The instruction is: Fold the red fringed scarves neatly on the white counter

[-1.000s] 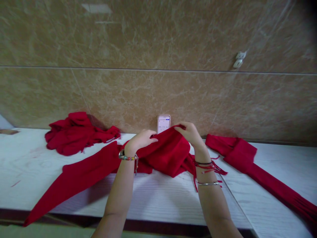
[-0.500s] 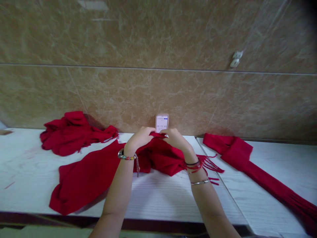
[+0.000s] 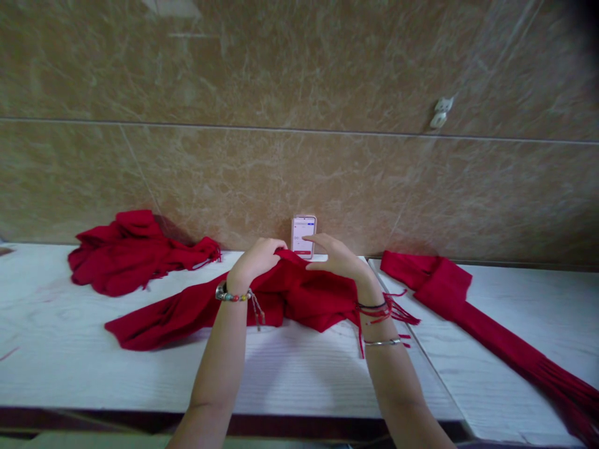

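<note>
A red scarf (image 3: 318, 296) with fringed ends lies rumpled across the white table in front of me. My left hand (image 3: 259, 262) pinches a raised fold near the scarf's middle; a beaded bracelet circles that wrist. Just to the right, my right hand (image 3: 339, 259) hovers over the cloth with thumb and fingers apart, holding nothing. Fringe strands show beside my right wrist. The scarf's left part stretches past my left forearm in a narrow strip.
A crumpled red scarf (image 3: 126, 255) lies at the back left. On the right, another red scarf (image 3: 449, 287) is laid out with one crossed fold. A phone (image 3: 303, 240) leans against the tiled wall (image 3: 262, 181). A white cat-shaped fixture (image 3: 441, 113) sits on the wall.
My right hand has let go of the scarf and opened, moving slightly right. The scarf's left part has drawn up and narrowed. My left hand still grips the fold.
</note>
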`<state>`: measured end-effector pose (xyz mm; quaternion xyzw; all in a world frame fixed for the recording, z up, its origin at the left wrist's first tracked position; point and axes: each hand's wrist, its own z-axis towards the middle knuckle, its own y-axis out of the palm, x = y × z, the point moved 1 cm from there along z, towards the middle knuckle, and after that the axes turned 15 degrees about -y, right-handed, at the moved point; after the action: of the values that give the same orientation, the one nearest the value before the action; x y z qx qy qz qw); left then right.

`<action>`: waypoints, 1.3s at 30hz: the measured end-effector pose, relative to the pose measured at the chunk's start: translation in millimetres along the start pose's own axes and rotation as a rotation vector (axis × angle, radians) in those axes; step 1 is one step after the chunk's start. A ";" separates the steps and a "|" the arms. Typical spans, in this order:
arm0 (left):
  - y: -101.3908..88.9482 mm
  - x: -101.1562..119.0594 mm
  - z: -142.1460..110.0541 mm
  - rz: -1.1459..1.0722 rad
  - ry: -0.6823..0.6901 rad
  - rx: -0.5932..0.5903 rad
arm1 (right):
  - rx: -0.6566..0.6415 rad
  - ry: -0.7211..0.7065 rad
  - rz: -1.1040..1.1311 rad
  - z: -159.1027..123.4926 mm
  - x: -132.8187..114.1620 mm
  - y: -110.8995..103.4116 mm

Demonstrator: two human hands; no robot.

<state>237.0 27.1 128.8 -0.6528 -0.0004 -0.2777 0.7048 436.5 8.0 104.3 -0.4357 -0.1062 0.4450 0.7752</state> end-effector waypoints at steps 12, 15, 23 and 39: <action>0.2 5.1 -0.2 -0.009 -0.032 0.042 | -0.129 0.187 -0.190 15.7 -28.4 23.9; 1.6 4.1 1.3 0.000 -0.057 0.070 | -0.133 0.204 -0.251 17.5 -38.0 28.4; 1.1 2.1 1.7 -0.014 -0.081 0.103 | -0.076 0.323 -0.353 23.7 -36.6 32.9; 1.4 9.0 1.5 -0.075 0.104 0.028 | -0.060 0.078 -0.001 16.5 -18.7 20.5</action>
<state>245.7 24.9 131.0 -0.6271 0.0080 -0.3377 0.7018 404.2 7.6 102.5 -0.4755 -0.0894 0.4240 0.7656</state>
